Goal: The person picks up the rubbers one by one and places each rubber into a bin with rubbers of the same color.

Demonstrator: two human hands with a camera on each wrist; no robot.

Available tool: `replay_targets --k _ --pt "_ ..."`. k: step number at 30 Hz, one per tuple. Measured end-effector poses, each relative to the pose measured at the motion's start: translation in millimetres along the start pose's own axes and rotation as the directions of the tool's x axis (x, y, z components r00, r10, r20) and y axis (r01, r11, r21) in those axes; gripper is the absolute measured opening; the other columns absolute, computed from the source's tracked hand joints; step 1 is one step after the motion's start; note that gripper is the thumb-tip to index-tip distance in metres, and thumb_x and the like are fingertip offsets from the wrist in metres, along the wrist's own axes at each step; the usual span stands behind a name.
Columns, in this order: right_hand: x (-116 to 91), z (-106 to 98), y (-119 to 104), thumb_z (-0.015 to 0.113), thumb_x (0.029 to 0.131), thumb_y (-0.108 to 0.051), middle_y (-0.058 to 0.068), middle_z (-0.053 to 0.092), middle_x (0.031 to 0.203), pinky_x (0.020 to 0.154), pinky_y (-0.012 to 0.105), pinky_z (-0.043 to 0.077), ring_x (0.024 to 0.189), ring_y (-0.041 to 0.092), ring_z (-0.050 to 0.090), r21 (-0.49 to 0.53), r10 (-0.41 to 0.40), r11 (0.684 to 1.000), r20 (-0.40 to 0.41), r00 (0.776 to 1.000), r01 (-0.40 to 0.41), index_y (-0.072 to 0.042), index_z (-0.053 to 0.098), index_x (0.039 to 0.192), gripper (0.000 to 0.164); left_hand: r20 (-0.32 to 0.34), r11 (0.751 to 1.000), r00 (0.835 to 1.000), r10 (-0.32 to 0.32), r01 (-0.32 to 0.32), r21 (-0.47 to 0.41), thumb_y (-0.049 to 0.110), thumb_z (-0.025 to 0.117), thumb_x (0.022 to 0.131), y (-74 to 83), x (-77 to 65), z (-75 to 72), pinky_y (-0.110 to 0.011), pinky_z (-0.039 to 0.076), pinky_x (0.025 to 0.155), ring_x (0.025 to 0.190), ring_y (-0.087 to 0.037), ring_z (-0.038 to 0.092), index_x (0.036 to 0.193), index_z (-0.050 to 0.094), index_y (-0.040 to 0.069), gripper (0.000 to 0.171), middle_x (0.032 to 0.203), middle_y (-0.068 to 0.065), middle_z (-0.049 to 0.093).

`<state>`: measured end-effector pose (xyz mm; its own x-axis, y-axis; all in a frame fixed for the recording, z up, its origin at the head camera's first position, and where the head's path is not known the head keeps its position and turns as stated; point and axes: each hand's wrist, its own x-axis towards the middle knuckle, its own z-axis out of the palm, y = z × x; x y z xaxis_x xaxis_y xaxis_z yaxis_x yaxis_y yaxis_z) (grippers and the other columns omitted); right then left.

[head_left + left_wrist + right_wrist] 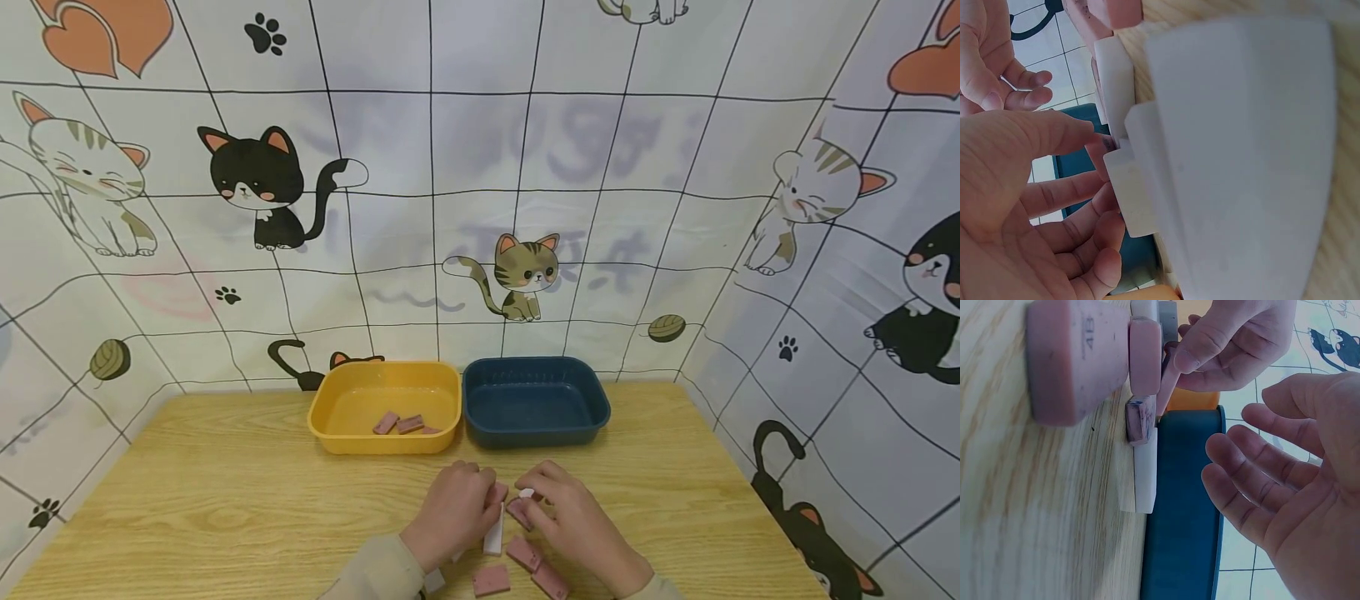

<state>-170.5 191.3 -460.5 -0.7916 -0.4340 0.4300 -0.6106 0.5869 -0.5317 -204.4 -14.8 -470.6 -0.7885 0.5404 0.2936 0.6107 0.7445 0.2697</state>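
Note:
My left hand [456, 515] pinches a pink eraser [1169, 381] between thumb and fingers, low over the table. In the left wrist view, that pink eraser [1099, 156] shows at the thumb tip, behind white erasers [1232, 156] close to the camera. Opposite it, my right hand [576, 521] hovers with fingers relaxed and apart, nothing between them in the right wrist view. Beneath its fingers lie a white eraser [527, 493] and a smudged pink eraser [519, 513]. Nearer me are several pink erasers [491, 580], one marked 4B [1094, 356], and a long white eraser [492, 537].
A yellow basket [321, 421] holding several pink erasers [410, 424] stands at the back of the wooden table [225, 500]. Beside it, to the right, is a dark blue basket [536, 437] with nothing visible inside. Cat-print sheeting [480, 150] hangs behind and at the sides.

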Motion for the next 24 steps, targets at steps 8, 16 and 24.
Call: replay_targets --k 8,16,24 --pt "1 1 0 0.068 0.093 0.002 0.001 0.066 0.104 0.072 0.029 0.058 0.085 0.005 0.064 -0.015 0.0 1.0 -0.003 1.0 0.0 -0.009 0.074 0.106 0.018 -0.047 1.0 0.999 -0.01 0.009 -0.028 0.021 0.076 0.091 -2.4 -0.5 -0.9 -0.023 0.031 0.056 0.058 -0.006 0.036 0.068 0.054 0.019 0.031 0.062 0.01 0.039" --pt "2 3 4 0.065 0.095 0.003 0.004 0.066 0.104 0.07 0.029 0.058 0.084 0.003 0.064 0.011 -0.027 1.0 -0.004 1.0 0.027 -0.005 0.073 0.106 0.015 -0.075 0.998 0.997 -0.026 0.022 -0.059 0.022 0.075 0.093 -5.7 -2.6 -3.3 -0.022 0.034 0.057 0.06 -0.004 0.039 0.074 0.063 0.017 0.023 0.065 0.01 0.044" --pt "4 4 4 0.066 0.094 0.004 0.003 0.066 0.103 0.07 0.029 0.059 0.084 0.004 0.065 -0.001 -0.042 0.999 -0.017 0.999 0.042 -0.005 0.074 0.106 0.017 -0.163 0.998 0.985 -0.048 0.04 -0.05 0.024 0.074 0.095 -7.1 -7.5 -14.7 -0.021 0.038 0.057 0.065 -0.006 0.044 0.076 0.066 0.014 0.023 0.071 0.007 0.049"
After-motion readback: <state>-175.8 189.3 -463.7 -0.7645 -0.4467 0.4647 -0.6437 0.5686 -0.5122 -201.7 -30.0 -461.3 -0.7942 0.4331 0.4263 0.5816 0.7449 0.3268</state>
